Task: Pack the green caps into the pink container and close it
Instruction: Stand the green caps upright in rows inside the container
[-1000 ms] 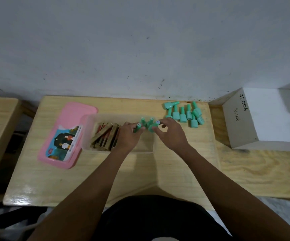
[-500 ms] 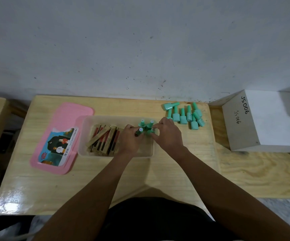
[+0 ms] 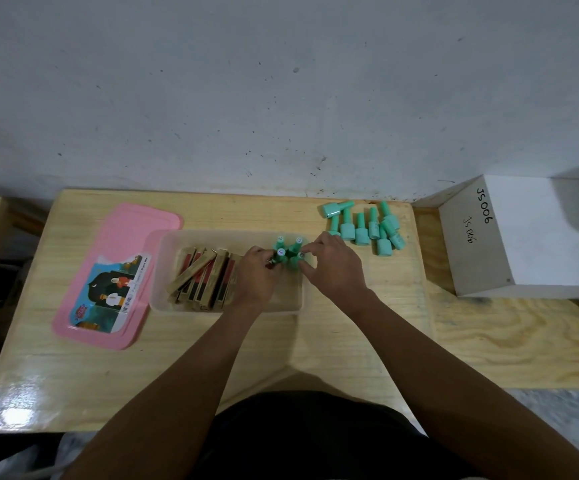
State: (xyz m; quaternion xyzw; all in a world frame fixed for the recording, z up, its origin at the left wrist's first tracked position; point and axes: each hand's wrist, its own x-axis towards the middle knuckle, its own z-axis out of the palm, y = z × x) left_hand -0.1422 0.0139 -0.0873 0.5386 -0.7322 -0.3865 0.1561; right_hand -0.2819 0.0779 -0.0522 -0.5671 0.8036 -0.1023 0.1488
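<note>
Left hand point(image 3: 257, 271) and right hand point(image 3: 333, 265) pinched small green plastic caps point(image 3: 286, 252) upright inside the translucent plastic container point(image 3: 163, 247). They were probably light, rigid and slippery, best gripped by the stem. Loose green caps point(image 3: 364, 226) lay at two o'clock.

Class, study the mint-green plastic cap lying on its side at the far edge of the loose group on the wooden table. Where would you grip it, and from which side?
Probably the wide blocky end of the toppled green cap, pinched from above and from the left. That end points left, away from the standing green caps; its thin neck lies beside them.
</note>
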